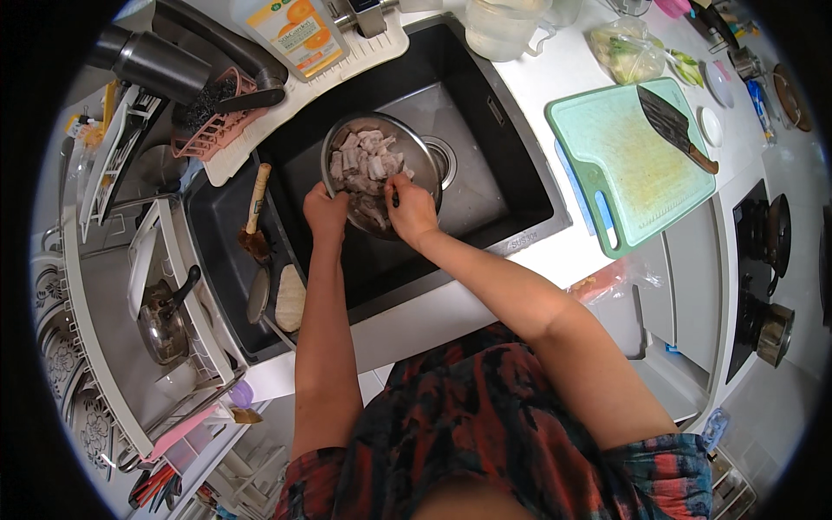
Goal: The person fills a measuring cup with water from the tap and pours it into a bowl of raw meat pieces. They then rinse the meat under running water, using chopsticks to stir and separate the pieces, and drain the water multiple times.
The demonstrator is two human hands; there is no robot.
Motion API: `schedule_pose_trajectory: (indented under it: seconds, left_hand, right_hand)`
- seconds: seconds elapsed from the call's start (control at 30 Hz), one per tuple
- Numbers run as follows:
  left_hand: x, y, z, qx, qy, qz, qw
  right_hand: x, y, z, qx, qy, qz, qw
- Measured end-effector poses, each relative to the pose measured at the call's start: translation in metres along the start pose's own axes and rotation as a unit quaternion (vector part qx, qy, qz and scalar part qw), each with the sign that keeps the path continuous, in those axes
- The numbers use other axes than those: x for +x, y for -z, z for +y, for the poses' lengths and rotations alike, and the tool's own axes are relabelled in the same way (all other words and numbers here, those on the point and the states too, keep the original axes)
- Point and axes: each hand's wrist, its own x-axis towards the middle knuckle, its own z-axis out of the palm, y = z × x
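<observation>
A round stainless steel bowl [424, 159] of pale cut rib pieces [369, 159] is in the large basin of a dark sink [500, 162]. It overlaps the drain [448, 162] in my view. My left hand [327, 211] grips the bowl's near left rim, the thumb on the inner side. Over the bowl's near right part, my right hand [411, 207] is closed around a slender dark object [395, 198], with only its end showing by the fingers. The rest of that object is hidden, so I cannot tell what it is.
A green cutting board [624, 149] with a cleaver [669, 123] overhangs the counter edge at right. A water pitcher [500, 29] stands behind the sink. The small left basin holds a wooden-handled brush [258, 198]. Left is a dish rack [110, 338]; far right, a cooktop [747, 279].
</observation>
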Motion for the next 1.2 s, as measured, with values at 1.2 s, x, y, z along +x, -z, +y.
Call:
schedule_pose_trajectory:
  seconds: [1.2]
  left_hand:
    - [-0.022, -0.003, 0.045, 0.164, -0.122, 0.151, 0.967]
  right_hand:
    - [-0.003, -0.012, -0.010, 0.065, -0.038, 0.043, 0.996]
